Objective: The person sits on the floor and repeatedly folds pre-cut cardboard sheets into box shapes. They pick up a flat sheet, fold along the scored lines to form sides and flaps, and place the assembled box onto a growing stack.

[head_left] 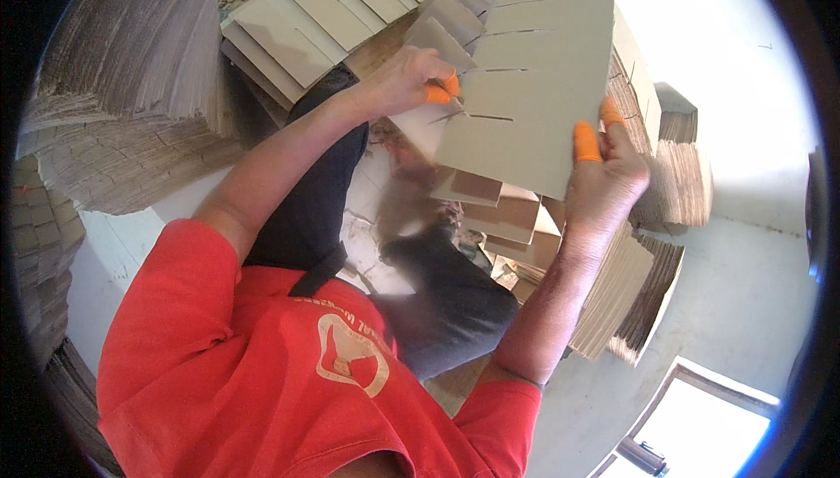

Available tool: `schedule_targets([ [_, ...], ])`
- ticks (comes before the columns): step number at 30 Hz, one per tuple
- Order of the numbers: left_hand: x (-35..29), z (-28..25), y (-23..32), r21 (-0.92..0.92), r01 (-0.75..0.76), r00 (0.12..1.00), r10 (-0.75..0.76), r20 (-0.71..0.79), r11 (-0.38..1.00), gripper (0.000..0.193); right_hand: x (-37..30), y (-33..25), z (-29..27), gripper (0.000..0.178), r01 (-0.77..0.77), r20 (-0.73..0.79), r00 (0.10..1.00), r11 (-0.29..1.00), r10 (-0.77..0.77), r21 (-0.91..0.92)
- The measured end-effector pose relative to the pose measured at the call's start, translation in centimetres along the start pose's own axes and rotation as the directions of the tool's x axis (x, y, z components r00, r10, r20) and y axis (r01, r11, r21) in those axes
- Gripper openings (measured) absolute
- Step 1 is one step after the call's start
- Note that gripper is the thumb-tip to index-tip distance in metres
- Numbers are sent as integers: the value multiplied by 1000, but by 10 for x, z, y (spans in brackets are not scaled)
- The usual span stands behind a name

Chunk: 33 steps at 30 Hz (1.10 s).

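My right hand (612, 167) grips the lower right edge of a large slotted cardboard sheet (542, 84), held up at a tilt. Several parallel slits run in from the sheet's left side. Smaller cardboard divider pieces (444, 47) stick out from that side, in line with the slits. At the lowest slit, my left hand (411, 84) is closed on one such cardboard divider, its fingertips against the sheet's left edge. Orange covers show on fingertips of both hands. Where the divider meets the slit is partly hidden by my left fingers.
Slotted cardboard sheets (289, 31) lie overlapped at the far left. Tall cardboard stacks (131, 49) rise at the left, and more stacks (612, 290) stand at the right by the pale wall (735, 285). Loose cardboard pieces (503, 215) lie below the held sheet, beside my legs.
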<state>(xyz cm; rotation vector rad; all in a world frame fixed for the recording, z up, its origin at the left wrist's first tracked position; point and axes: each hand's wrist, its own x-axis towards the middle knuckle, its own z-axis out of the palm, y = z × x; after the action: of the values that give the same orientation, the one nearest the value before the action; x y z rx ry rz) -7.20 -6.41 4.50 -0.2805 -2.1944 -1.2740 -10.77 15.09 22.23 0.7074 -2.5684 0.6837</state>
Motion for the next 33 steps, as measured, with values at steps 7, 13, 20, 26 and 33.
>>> schedule_targets([
  [7, 0, -2, -2, 19, 41, 998, -42, 49, 999, 12, 9, -5, 26, 38, 172, 39, 983, 976, -179, 135],
  [13, 4, 5, -9, 12, 54, 998, -55, 37, 998, 12, 5, 0, 64, 42, 107, 164, 979, 991, -120, 84],
  [20, 3, 1, -7, -7, 61, 998, -61, 33, 998, 11, 6, -9, 62, 39, 132, 142, 978, 980, -152, 147],
  [26, 5, -1, 2, 25, 77, 996, -78, 51, 997, 12, -7, 11, 102, 20, 214, 379, 892, 968, -248, 129],
  [33, 4, -1, 4, 155, 8, 1000, -10, 10, 988, 18, -23, 2, 111, 23, 135, 437, 879, 978, -192, 158],
])
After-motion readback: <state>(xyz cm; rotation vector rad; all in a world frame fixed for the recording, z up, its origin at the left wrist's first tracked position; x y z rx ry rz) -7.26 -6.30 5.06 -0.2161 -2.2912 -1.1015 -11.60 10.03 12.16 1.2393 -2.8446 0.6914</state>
